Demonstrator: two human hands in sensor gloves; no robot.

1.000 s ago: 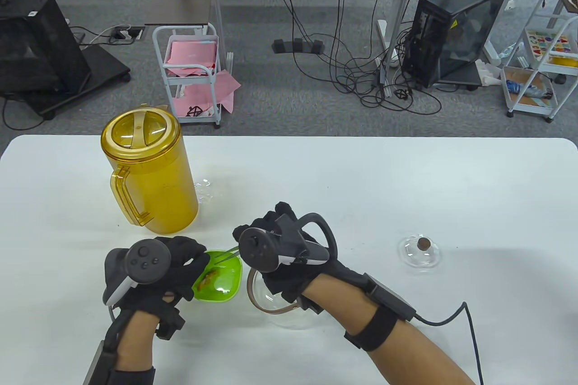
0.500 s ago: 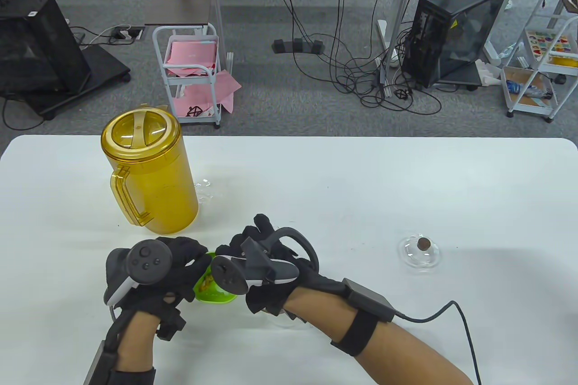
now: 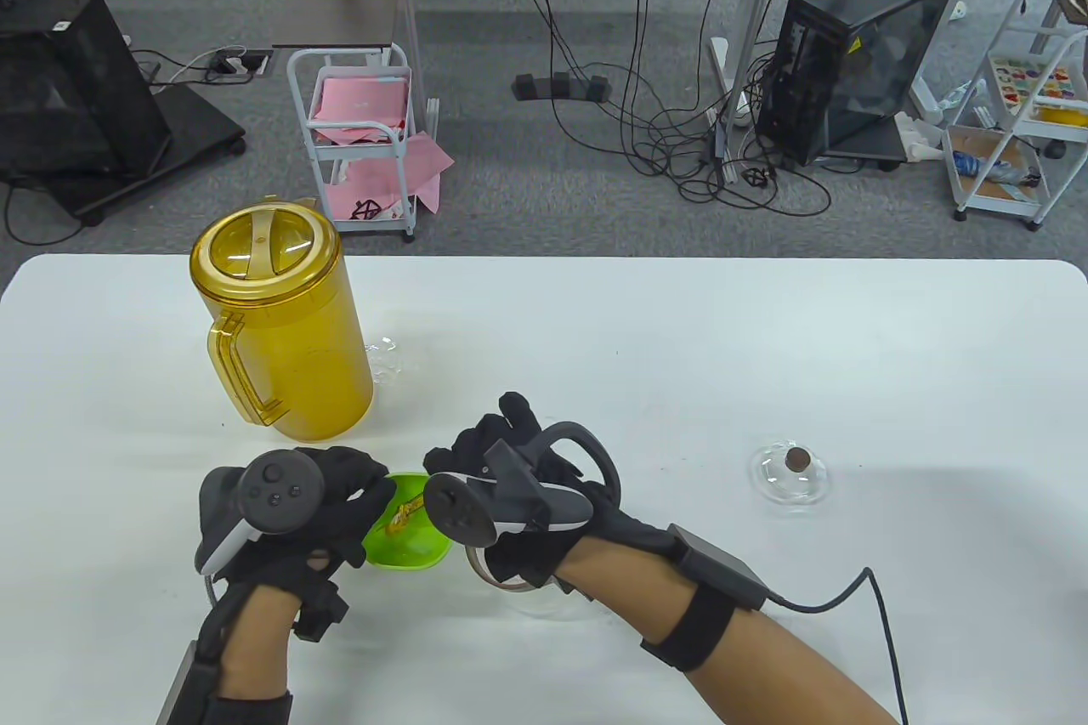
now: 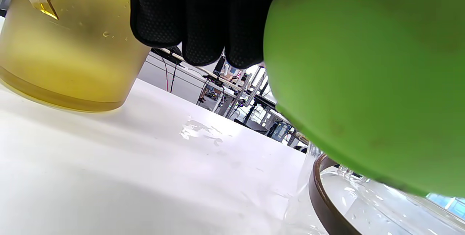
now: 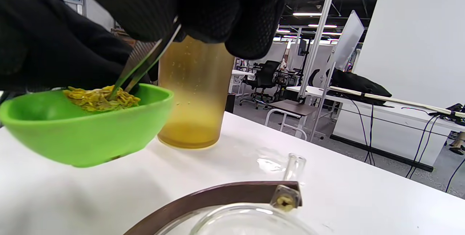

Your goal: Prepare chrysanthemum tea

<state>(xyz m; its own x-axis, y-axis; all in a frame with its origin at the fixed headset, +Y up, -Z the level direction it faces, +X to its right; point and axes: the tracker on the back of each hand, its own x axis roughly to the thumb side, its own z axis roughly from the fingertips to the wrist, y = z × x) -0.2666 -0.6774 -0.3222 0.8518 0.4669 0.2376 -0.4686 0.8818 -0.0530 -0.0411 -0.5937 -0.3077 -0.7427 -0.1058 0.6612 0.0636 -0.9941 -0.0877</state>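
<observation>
My left hand (image 3: 323, 504) grips a green bowl (image 3: 412, 542) and holds it tilted just above the table; the bowl (image 4: 363, 82) fills the left wrist view. Yellow dried chrysanthemum (image 5: 100, 98) lies in the bowl (image 5: 83, 133). My right hand (image 3: 510, 495) pinches metal tweezers (image 5: 145, 62) whose tips are down in the flowers. A glass teapot (image 3: 510, 580) with a brown rim (image 5: 214, 197) stands under my right hand, mostly hidden in the table view.
A yellow lidded pitcher (image 3: 280, 325) stands at the back left, with a small wet patch (image 3: 387, 359) beside it. A glass lid with a brown knob (image 3: 789, 474) lies at the right. A cable (image 3: 850, 597) trails from my right wrist.
My right hand swung left over the bowl, then drew back slightly right, so the flowers show again. The left hand and bowl stayed put.
</observation>
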